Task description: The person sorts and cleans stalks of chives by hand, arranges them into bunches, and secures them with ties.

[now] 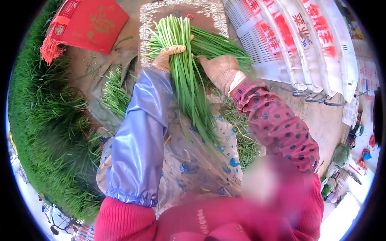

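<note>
My left hand [165, 58], in a tan work glove, is closed around a thick bunch of garlic chives [187, 84]. The pale cut ends point away from me and the green leaves hang toward my lap. Just right of this bunch is my right hand [220, 70], gloved too, with its fingers curled in beside the leaves. What its fingertips hold, if anything, is hidden. More garlic chives [221, 44] lie crosswise behind the bunch, on a low board with a white lace-pattern border [183, 5].
A long bank of chives [44, 132] fills the left side, near a red box [94, 26] with a tassel. A small chive bundle [115, 94] lies on dark cloth. Printed white bags [289, 44] stand at right above metal hooks [313, 95]. Patterned plastic [193, 168] covers my lap.
</note>
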`<state>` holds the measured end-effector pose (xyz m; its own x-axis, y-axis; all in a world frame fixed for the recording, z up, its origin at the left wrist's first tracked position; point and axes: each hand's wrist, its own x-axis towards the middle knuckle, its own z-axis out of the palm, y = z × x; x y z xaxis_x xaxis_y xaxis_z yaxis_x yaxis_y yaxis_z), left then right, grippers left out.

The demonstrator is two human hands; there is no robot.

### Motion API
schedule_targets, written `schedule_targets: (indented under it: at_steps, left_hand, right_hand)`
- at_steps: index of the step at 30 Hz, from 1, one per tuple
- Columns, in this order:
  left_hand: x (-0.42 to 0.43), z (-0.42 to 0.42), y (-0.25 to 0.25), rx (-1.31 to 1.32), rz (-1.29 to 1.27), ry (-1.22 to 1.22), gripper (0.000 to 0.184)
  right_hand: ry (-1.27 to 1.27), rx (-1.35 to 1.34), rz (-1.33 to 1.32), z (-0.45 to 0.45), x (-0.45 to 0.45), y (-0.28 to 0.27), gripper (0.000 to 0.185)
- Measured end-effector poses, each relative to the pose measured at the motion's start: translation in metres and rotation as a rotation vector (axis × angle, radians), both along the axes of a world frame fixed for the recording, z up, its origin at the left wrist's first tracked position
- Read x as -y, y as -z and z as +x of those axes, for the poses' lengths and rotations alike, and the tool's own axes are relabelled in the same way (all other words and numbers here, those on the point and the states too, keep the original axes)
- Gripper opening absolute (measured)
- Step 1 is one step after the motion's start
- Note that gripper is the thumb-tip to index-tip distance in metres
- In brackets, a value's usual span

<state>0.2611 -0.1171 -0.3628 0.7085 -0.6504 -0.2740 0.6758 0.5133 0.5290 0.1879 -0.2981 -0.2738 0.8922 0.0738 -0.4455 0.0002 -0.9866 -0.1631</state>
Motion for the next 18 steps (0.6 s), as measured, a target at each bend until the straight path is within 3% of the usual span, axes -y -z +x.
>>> schedule_targets:
  at_steps: [1, 3, 5, 7, 9, 11, 13, 14, 16, 18]
  left_hand:
    - [0.002, 0.003, 0.003, -0.005, -0.008, -0.004, 0.064]
    - [0.000, 0.003, 0.005, -0.041, -0.113, 0.077, 0.064]
    - [-0.003, 0.007, 0.012, -0.053, -0.131, 0.141, 0.067]
    - [0.001, 0.006, 0.014, -0.049, -0.220, 0.100, 0.070]
    - [0.000, 0.004, 0.012, -0.051, -0.221, 0.090, 0.067]
    - [0.000, 0.002, 0.010, -0.051, -0.225, 0.086, 0.065]
    - [0.001, 0.005, 0.013, -0.043, -0.132, 0.075, 0.060]
    - [0.002, 0.003, 0.013, -0.022, -0.115, 0.055, 0.058]
    - [0.004, -0.001, 0.005, 0.029, -0.083, 0.023, 0.055]
    - [0.004, -0.008, -0.012, 0.054, -0.005, 0.044, 0.055]
  right_hand:
    - [-0.004, -0.005, -0.008, -0.001, 0.003, 0.001, 0.027]
    - [-0.352, -0.006, -0.344, -0.018, 0.011, -0.003, 0.017]
    - [-0.541, -0.009, -0.372, -0.042, 0.029, -0.012, 0.009]
    - [-0.652, -0.183, -0.447, -0.076, 0.057, 0.005, 0.010]
    - [-0.727, -0.588, -0.353, -0.096, 0.084, -0.005, 0.021]
    - [-0.649, -0.760, -0.270, -0.117, 0.103, -0.017, 0.021]
    - [-0.471, -0.503, 0.047, -0.127, 0.110, -0.042, 0.020]
    - [-0.457, -0.494, 0.040, -0.124, 0.110, -0.055, 0.020]
    - [0.031, -0.321, 0.518, -0.103, 0.095, -0.084, 0.021]
    - [0.101, -0.037, 0.401, -0.076, 0.082, -0.090, 0.024]
